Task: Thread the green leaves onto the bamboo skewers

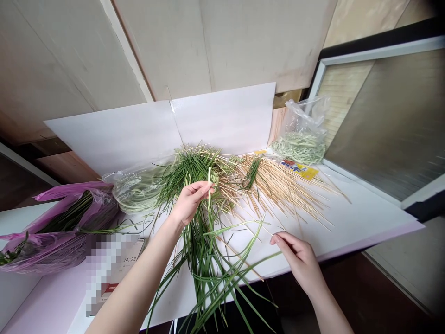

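Note:
My left hand [189,202] is closed in a pinch around a pale green stalk end of long leafy garlic chives [209,176], held above the table. Long green chive leaves [205,264] spread below it and over the table's front edge. To the right, my right hand [295,253] pinches the end of a thin wooden skewer [267,230], its far end by a looped green leaf. Behind my left hand lies a heap of chives and skewered bundles [194,167]. Many loose wooden skewers [278,185] fan out right of it, with a small chive bunch [253,174] on top.
A purple plastic bag [66,232] with greens stands at the left, near a pixelated phone-like display [128,260]. Clear bags with pale green strands lie at the back left [139,190] and back right [299,139]. White boards [222,116] stand behind the white table [368,213].

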A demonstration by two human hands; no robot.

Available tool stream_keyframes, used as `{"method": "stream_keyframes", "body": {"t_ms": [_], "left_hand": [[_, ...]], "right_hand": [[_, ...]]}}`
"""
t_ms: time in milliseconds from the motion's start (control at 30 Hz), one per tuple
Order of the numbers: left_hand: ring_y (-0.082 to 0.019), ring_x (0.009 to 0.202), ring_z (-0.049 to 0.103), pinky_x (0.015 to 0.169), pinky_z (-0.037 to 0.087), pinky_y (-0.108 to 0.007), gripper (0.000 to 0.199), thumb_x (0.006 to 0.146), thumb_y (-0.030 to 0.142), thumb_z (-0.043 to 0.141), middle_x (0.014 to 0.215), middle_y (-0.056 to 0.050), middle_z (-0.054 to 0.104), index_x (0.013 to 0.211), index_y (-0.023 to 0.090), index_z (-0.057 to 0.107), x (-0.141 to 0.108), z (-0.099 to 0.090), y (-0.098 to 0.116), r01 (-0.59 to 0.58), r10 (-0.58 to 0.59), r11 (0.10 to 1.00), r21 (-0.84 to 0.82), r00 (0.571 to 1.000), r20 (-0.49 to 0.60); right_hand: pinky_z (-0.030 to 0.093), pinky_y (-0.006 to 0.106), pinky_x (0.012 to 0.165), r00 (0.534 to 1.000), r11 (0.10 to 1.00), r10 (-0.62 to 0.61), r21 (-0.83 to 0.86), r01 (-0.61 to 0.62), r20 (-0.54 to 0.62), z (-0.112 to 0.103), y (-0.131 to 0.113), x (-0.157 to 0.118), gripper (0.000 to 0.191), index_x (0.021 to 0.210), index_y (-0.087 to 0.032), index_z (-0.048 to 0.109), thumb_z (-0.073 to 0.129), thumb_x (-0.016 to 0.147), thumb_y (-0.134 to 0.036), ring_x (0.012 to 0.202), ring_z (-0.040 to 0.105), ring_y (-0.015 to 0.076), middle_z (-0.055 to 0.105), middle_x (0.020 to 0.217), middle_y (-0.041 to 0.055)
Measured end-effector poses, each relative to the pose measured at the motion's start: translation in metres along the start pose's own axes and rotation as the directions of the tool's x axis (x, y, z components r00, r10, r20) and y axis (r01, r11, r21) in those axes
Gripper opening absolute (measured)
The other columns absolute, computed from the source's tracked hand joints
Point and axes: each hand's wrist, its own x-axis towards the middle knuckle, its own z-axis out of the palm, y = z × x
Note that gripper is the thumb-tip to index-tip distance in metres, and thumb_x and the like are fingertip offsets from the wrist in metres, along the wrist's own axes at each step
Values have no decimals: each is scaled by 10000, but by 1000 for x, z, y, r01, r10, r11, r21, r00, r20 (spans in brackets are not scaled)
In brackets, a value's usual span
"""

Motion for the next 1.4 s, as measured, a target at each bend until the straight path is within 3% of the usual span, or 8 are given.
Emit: {"method": "stream_keyframes", "body": {"t_ms": [167, 433, 933, 1400], "left_hand": [[-100, 714, 606, 725, 472, -219, 185, 732, 295, 811, 810, -34, 718, 851, 156, 779, -7, 7, -2, 38, -33, 994, -102, 998, 49], [-119, 693, 631, 718, 478, -244, 229, 677, 274, 850, 760, -37, 730, 861, 157, 780, -10, 14, 0, 54, -51, 995, -81, 998, 39], [-88, 640, 601, 675, 457, -200, 177, 726, 274, 820, 711, -25, 713, 849, 151, 782, -10, 14, -4, 60, -54, 996, -71, 995, 87], [-79, 659, 624, 697, 479, -186, 159, 678, 219, 851, 716, -7, 722, 805, 165, 771, -10, 13, -6, 41, -38, 993, -115, 999, 23]], "right_hand": [[480, 273, 626, 1000, 1000, -3, -17, 3, 22, -2, -7, -4, 322, 776, -204, 672, 551, 931, -459, 818, 650, 261, 685, 793, 51], [494, 276, 638, 999, 999, -27, -25, 28, 30, -1, -11, -3, 325, 758, -202, 669, 541, 934, -444, 805, 664, 263, 688, 775, 49], [484, 284, 726, 993, 999, -7, -34, 11, 114, -3, -8, -4, 308, 831, -192, 647, 495, 982, -414, 893, 642, 264, 679, 852, 58], [464, 287, 737, 991, 999, 6, -38, -1, 137, -3, -6, -3, 309, 814, -189, 631, 490, 980, -409, 867, 626, 255, 657, 833, 55]]}}
